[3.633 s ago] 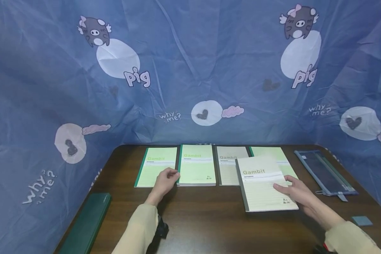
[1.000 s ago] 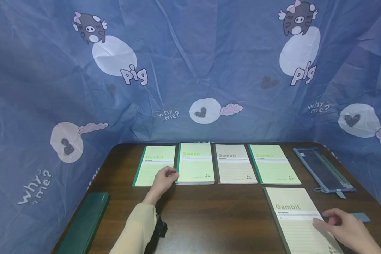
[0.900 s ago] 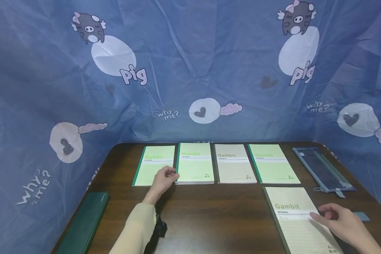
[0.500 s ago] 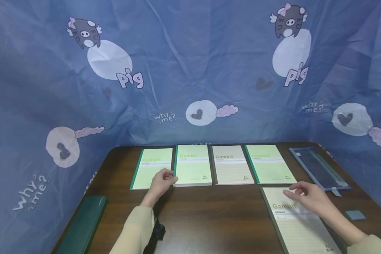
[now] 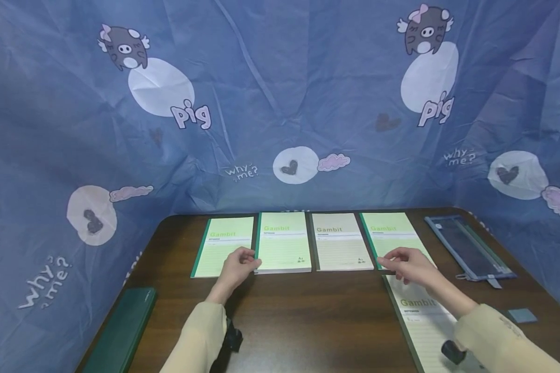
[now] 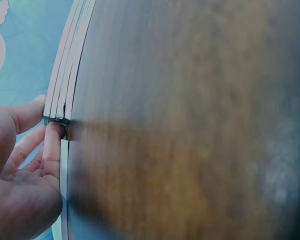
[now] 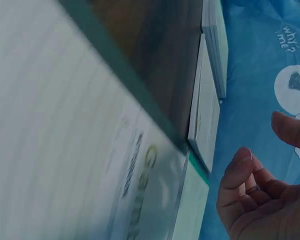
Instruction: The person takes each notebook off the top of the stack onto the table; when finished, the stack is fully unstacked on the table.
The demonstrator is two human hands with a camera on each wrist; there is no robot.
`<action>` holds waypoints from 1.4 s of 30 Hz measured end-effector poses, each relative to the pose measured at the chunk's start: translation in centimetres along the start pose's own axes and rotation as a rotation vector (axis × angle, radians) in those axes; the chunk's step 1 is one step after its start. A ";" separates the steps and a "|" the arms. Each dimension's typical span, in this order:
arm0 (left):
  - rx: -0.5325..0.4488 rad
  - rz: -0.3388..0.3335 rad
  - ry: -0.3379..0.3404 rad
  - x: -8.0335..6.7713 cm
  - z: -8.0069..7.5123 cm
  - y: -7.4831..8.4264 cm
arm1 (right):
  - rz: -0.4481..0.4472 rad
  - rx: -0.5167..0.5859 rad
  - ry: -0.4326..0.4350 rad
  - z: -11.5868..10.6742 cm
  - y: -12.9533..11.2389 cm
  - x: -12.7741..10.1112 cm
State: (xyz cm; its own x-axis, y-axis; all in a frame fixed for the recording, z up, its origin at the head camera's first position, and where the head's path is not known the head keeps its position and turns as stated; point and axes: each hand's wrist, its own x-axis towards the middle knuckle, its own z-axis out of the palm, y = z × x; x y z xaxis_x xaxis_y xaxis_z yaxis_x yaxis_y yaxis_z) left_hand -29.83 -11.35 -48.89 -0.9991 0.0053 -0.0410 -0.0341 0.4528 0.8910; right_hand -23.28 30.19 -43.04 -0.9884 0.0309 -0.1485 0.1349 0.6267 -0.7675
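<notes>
Four Gambit notebooks sit in a row at table (image 5: 308, 316) back; 5th, beige notebook (image 5: 420, 324), lies nearer the person, just in front of row's rt end. R hand (image 5: 408, 265) let go of it since 0.5 s ago, now over rt green notebook (image 5: 394, 238), fingers loose, holding nothing. L hand (image 5: 237, 267) unchanged, fingertips touching stack corner (image 6: 64, 121), no grip. Placement looks done; next book likely.
</notes>
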 end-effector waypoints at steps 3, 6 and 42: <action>-0.003 -0.003 0.002 0.0 0.0 0.1 | 0.026 0.056 -0.019 1.0 -0.9 1.2; -0.003 -0.003 0.002 -0.1 0.0 0.0 | 0.061 0.108 -0.025 2.3 -1.9 2.4; -0.014 0.015 -0.021 -0.4 -0.3 0.1 | 0.004 0.003 0.104 14.7 -9.3 10.3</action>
State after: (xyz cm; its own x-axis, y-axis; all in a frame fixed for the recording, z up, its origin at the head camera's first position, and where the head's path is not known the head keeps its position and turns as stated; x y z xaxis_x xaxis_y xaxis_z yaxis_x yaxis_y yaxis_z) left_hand -29.49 -11.54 -48.62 -0.9989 0.0304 -0.0369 -0.0197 0.4404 0.8976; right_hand -33.72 13.26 -46.59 -0.9898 0.1137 -0.0862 0.1387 0.6237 -0.7692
